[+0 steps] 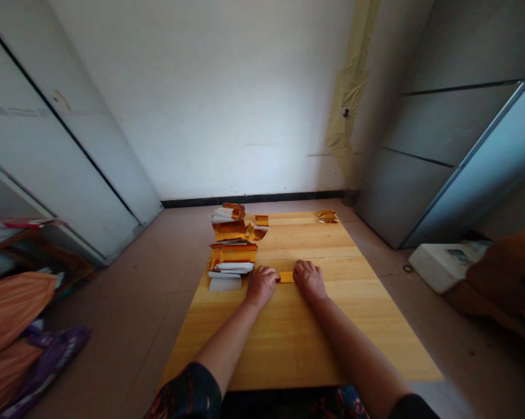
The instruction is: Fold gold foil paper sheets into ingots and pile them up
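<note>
L hand, R hand, gold strip btwn

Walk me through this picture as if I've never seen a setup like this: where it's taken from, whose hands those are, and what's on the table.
There is no machine here. A person wears a camera on the head, looking forward and down, so the two forearms reaching in from the bottom are the wearer's own. Both hands are bare. The left hand and the right hand are at opposite ends of a small orange strip; whether they pinch it or press it down is too small to tell. On the wooden table, a pile of folded orange and white pieces sits along the left, and a few small folded pieces lie at the far right corner.
</note>
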`<state>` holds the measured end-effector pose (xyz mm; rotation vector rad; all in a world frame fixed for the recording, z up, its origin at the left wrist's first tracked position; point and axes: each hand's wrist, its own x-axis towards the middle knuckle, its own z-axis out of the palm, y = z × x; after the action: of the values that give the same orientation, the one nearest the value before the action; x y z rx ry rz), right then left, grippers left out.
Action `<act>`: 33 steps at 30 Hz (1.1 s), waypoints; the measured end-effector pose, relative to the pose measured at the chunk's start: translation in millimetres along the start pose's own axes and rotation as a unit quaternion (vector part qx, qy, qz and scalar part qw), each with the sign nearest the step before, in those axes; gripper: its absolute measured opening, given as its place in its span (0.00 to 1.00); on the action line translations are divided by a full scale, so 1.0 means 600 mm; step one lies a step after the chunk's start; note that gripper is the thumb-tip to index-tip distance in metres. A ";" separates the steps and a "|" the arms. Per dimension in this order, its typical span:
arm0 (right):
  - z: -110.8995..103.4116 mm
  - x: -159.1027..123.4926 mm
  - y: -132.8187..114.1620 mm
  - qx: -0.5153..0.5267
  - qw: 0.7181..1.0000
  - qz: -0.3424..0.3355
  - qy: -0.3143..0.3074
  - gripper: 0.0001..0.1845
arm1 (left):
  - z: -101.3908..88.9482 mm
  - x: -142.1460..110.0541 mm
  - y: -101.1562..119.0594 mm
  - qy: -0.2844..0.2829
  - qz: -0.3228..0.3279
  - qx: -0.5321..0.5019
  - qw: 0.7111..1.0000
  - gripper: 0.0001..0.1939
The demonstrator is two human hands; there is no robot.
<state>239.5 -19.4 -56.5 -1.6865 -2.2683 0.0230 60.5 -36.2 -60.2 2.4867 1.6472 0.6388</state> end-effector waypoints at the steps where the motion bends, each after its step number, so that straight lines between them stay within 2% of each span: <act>1: -0.002 0.000 -0.004 0.000 1.000 0.015 0.000 0.09 | -0.002 -0.004 -0.002 0.007 -0.001 -0.011 1.000 0.10; 5: -0.013 -0.003 -0.030 0.002 0.997 0.078 -0.013 0.09 | -0.005 -0.010 -0.003 0.012 -0.024 -0.025 0.999 0.10; 10: -0.015 -0.008 -0.064 -0.007 0.991 0.136 0.011 0.26 | -0.001 -0.010 -0.001 0.019 -0.046 -0.036 0.998 0.12; 15: -0.013 -0.006 -0.077 -0.001 0.987 0.160 0.014 0.30 | 0.001 -0.012 0.000 0.027 -0.056 -0.038 0.997 0.12; 19: -0.013 -0.006 -0.068 0.012 0.987 0.158 0.008 0.28 | -0.001 -0.011 0.002 0.024 -0.059 -0.039 0.997 0.12; 28: -0.022 -0.005 -0.036 0.058 0.987 0.145 -0.028 0.11 | -0.009 -0.009 0.008 0.008 -0.066 -0.049 0.997 0.12; 33: -0.030 -0.002 -0.014 0.086 0.985 0.142 -0.051 0.07 | -0.008 -0.011 0.008 0.010 -0.062 -0.051 0.997 0.12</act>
<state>236.5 -26.3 -38.2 -1.9363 -2.0076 0.3667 60.3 -44.7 -56.3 2.2940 1.7131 0.7152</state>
